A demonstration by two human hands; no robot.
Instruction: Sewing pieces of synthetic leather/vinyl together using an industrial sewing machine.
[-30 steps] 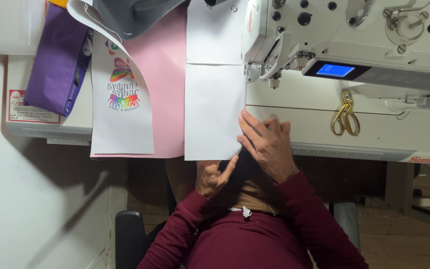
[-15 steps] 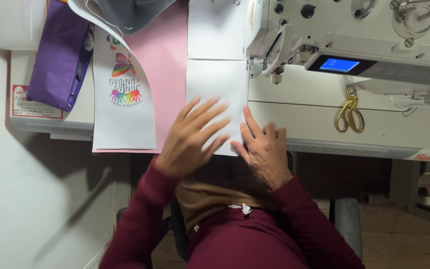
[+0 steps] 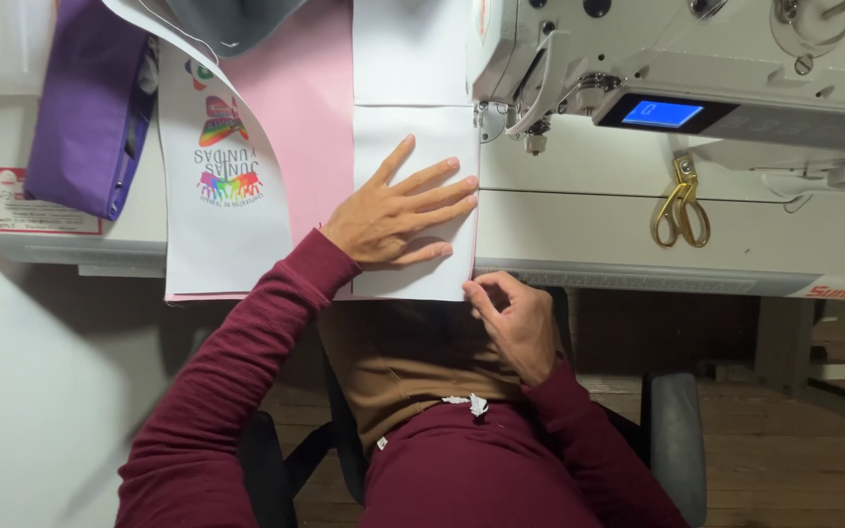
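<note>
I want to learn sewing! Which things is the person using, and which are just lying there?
In use: left hand flat on white fabric; right hand pinching its corner; sewing machine.

Lying about: gold scissors, purple cloth, printed white piece, pink fabric.

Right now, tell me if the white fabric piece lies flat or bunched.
Flat: the left hand presses the white fabric piece spread; the right hand pinches its corner.

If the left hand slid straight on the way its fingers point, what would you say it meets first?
The left hand lies flat on the white fabric, fingers pointing toward the sewing machine. Going straight on, it would probably first cross the fabric's right edge and reach the presser foot, though depth is hard to judge.
</note>
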